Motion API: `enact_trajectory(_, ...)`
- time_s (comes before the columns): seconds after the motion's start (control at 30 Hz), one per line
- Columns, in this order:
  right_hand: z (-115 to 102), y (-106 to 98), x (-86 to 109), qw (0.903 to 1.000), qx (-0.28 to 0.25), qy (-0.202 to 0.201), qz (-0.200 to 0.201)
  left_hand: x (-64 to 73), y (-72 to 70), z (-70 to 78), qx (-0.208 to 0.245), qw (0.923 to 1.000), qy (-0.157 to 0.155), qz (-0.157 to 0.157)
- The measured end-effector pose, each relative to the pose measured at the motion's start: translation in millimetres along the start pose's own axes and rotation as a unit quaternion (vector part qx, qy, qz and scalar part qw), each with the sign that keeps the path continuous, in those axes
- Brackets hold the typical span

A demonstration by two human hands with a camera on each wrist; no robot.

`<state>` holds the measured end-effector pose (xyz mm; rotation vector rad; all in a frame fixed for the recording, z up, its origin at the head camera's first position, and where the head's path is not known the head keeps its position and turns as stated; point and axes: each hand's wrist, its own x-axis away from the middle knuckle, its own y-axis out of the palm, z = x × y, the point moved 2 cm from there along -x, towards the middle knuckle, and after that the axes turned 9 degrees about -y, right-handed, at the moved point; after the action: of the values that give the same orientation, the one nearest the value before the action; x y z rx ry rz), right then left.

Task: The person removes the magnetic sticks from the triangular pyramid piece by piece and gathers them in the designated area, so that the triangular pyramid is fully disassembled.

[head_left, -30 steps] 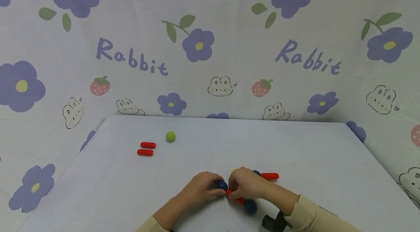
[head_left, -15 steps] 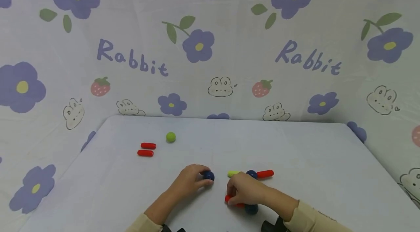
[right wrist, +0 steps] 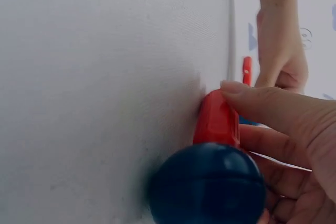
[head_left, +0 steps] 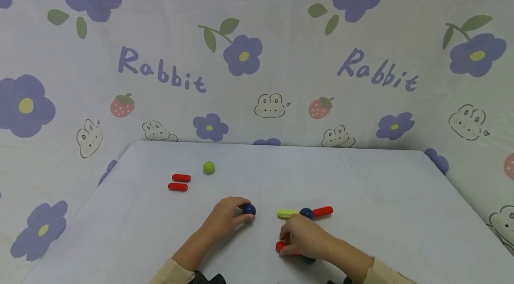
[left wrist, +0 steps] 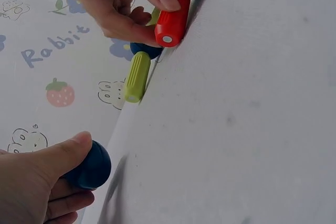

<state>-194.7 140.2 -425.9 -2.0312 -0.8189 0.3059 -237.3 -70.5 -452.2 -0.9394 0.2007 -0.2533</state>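
My left hand (head_left: 225, 218) pinches a dark blue ball (head_left: 250, 210) between thumb and fingers; the left wrist view shows this blue ball (left wrist: 93, 167) from the side. To its right, my right hand (head_left: 308, 235) grips a red rod (head_left: 282, 246) with thumb and fingertips. A second dark blue ball (right wrist: 207, 187) sits at the near end of that rod in the right wrist view. The rod's free end, with a small silver disc, faces the left hand. Just beyond the right hand lie a yellow-green rod (head_left: 287, 214), a blue ball (head_left: 307, 213) and a red rod (head_left: 323, 211) in one line.
Two loose red rods (head_left: 178, 187) lie side by side at the left of the white table (head_left: 361, 181). A green ball (head_left: 209, 167) is beside them, farther back. A patterned cloth (head_left: 281, 52) hangs behind the table's far edge.
The left hand has moved left and away with its blue ball, parting from the red rod. The right hand has come slightly nearer with the rod, uncovering more of the line beyond it.
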Motion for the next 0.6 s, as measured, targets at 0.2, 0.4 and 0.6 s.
enact_trajectory(0.2, 7, -6, 26.0, 0.9962, 0.02, 0.002, 0.085, -1.3, -0.3, -4.7, 0.001, 1.0, 0.002, 0.002)
enact_trajectory(0.4, 12, -5, 46.9, 0.9929, 0.022, 0.043, 0.108, -4.3, -4.1, -12.5, 0.017, 0.9996, -0.007, 0.023)
enact_trajectory(0.6, 16, 0, 57.9, 0.9907, -0.001, 0.074, 0.115, -10.8, -4.6, -19.5, 0.036, 0.997, -0.021, 0.065)
